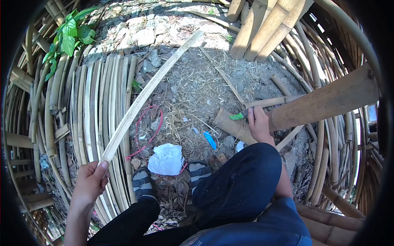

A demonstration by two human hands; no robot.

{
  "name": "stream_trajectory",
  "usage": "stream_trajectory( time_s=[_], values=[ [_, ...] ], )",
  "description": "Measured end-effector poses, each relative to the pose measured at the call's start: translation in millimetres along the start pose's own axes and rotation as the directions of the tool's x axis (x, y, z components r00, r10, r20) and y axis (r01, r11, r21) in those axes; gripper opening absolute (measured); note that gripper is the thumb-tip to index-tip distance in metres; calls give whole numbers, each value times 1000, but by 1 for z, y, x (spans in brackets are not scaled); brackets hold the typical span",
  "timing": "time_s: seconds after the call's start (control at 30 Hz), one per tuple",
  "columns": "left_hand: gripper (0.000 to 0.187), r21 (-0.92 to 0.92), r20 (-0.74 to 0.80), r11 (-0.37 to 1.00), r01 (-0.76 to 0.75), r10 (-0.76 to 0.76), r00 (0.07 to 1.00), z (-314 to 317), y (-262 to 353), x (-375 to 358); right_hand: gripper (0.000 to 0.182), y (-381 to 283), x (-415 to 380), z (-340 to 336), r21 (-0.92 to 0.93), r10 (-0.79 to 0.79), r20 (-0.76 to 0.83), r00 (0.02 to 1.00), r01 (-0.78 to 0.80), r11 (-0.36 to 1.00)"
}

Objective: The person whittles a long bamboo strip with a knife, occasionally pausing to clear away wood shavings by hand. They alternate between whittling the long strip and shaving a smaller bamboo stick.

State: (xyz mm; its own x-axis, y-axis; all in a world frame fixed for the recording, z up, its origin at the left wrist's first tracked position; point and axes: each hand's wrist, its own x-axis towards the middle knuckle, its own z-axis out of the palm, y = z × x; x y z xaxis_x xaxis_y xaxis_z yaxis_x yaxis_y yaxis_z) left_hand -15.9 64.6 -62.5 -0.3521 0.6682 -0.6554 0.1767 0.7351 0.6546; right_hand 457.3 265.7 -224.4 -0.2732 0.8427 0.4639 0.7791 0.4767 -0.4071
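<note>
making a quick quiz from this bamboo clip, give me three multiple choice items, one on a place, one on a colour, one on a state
1. Where does the white crumpled bag lie?
A. on the ground in front of the sandalled feet
B. on the stack of strips
C. on the wide plank

2. What colour is the handle of the knife in the right hand?
A. red
B. green
C. yellow

3. How is the long bamboo strip held?
A. flat on the ground, untouched
B. in both hands
C. by its near end in the left hand, far end angled away

Answers: 1 A, it sits on the dirt beside the sandals. 2 B, green shows at the fist. 3 C, only the left grip closes on it.
</note>
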Motion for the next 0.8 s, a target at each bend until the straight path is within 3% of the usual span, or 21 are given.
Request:
stream_trajectory(
  time_s=[0.07,0.17,0.27,0.37,0.5,0.53,0.57,0.63,0.7,0.77,0.8],
  values=[
    [40,10,0,1000,2,-2,1000,-1,1,-1,15,-4,5,-5,3,-19,7,1000,19,1000],
    [40,6,2,1000,14,-14,1000,-2,0,0,14,-25,17,-29,-33,-76,-104,992,73,997],
    [40,-2,12,1000,22,-22,1000,-2,-1,0,16,-38,5,-26,2,-17,-361,932,18,1000],
    [39,-7,18,1000,-5,5,1000,-3,-1,0,17,-2,-32,32,-31,-74,-237,969,69,997],
    [38,1,45,1000,3,-3,999,-4,-7,-7,17,1,-25,13,1,63,-150,987,-63,998],
    [38,-25,49,1000,-8,9,999,-4,-2,-4,17,10,-23,10,-19,-1,-137,991,-1,1000],
    [38,-31,49,999,-13,15,999,-3,-2,-2,17,3,-12,0,-23,-8,-140,990,5,1000],
    [38,-21,33,1000,-5,6,999,-4,-4,-1,18,-29,10,-30,18,-28,-305,952,35,999],
    [38,-18,19,999,35,-35,999,-3,-4,-4,17,-30,3,-36,-10,3,-332,943,-6,1000],
    [39,-15,21,1000,24,-23,999,-2,-2,-4,18,-12,-14,-5,-48,4,-147,989,-12,999],
    [40,-13,20,1000,11,-11,1000,-3,-5,-2,21,8,-35,21,-213,76,194,978,-34,977]
  ],
)
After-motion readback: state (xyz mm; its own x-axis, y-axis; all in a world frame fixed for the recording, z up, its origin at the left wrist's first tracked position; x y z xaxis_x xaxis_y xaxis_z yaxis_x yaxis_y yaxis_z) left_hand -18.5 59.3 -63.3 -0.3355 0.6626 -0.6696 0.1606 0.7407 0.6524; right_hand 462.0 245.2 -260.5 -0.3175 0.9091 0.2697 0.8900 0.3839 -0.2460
